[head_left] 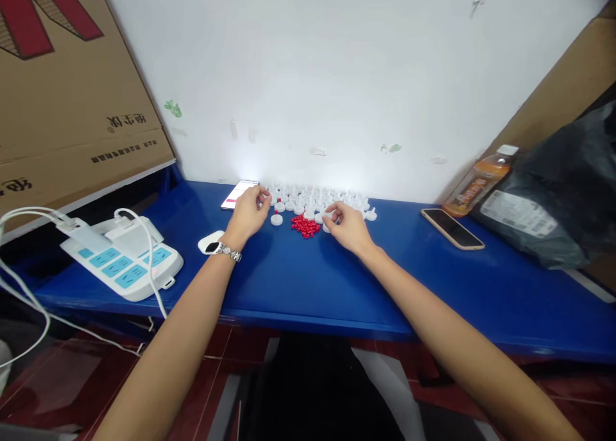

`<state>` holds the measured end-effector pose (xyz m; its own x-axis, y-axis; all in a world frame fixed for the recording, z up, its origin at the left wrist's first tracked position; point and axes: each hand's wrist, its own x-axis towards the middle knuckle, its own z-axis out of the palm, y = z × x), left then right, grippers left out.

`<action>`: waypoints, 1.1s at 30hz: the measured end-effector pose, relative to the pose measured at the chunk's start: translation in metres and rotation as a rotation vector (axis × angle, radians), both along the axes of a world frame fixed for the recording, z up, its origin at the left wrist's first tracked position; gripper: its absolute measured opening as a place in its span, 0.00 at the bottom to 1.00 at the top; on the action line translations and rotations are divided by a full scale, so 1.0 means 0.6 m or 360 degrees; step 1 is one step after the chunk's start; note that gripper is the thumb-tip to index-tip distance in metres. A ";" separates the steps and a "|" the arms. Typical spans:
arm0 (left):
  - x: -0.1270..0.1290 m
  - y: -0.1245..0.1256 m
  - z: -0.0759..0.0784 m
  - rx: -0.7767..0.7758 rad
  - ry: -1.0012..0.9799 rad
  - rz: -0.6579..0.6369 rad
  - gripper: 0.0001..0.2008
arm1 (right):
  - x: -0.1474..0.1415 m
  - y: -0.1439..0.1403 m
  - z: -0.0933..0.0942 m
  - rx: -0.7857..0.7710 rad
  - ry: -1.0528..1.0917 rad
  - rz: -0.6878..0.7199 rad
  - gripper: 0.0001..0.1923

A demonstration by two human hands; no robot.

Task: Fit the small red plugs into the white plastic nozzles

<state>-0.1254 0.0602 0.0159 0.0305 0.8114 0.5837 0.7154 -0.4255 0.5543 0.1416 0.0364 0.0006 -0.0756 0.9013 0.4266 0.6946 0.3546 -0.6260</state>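
Note:
On the blue table [293,280], many white plastic spouted caps [308,200] stand crowded together by the wall. A heap of small red tips [305,226] lies in front of them. My left hand [249,213] is at the left end of the caps, thumb and fingers pinched together; whatever is between them is too small to make out. Just right of it stands a single white cap with a red tip [276,219]. My right hand [349,226] is right of the red heap, its thumb and forefinger closed at a white cap, partly hidden by the fingers.
A lit phone [239,194] lies behind my left hand, and a white earbud-like case [210,242] beside my wrist. Left is a power strip [129,261] with cables. Right are another phone [452,228], an orange drink bottle [476,183] and a dark plastic bag [553,190].

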 end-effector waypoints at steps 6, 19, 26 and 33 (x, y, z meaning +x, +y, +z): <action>-0.004 0.001 -0.021 -0.0342 0.0062 -0.0168 0.13 | -0.050 -0.003 0.012 0.0159 -0.0032 0.0181 0.06; 0.046 -0.017 -0.005 -0.0426 -0.0685 -0.0791 0.17 | -0.093 -0.002 0.016 0.0221 0.0068 0.0486 0.14; 0.070 -0.039 -0.004 -0.0141 -0.0225 -0.0694 0.17 | -0.074 -0.023 0.021 -0.0033 0.0373 0.0630 0.18; 0.093 -0.062 0.003 -0.0013 0.0100 -0.0759 0.13 | -0.066 -0.022 0.014 -0.0305 0.0895 0.0717 0.25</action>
